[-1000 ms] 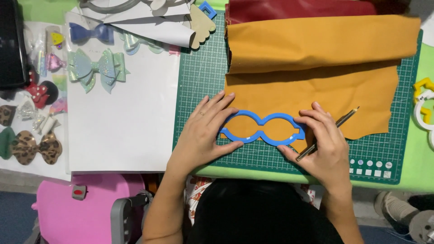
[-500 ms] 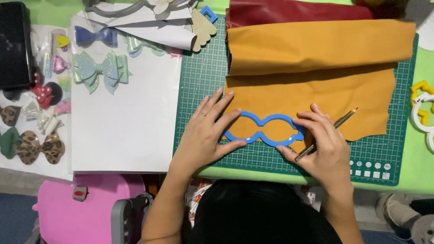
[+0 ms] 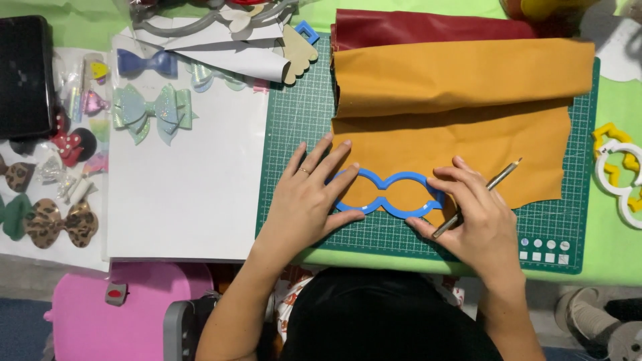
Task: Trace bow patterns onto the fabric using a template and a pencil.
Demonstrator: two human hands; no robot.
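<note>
Pinning the blue template (image 3: 386,195) flat on the mustard fabric (image 3: 461,134), left hand (image 3: 309,200) fingers spread wide for stability, right hand (image 3: 478,217) pinching a pencil (image 3: 491,184) beside its edge.

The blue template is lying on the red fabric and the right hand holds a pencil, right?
Not quite. The head view shows the blue template lying on the orange fabric, not the red fabric behind it. The right hand does hold a pencil.

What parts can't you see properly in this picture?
- Head view: pencil tip, hidden under the right hand.
- Blue template's left end, covered by the left hand.
- Yellow and white templates, cut off by the right edge.
- Red sheet, mostly under the orange sheet.
</note>
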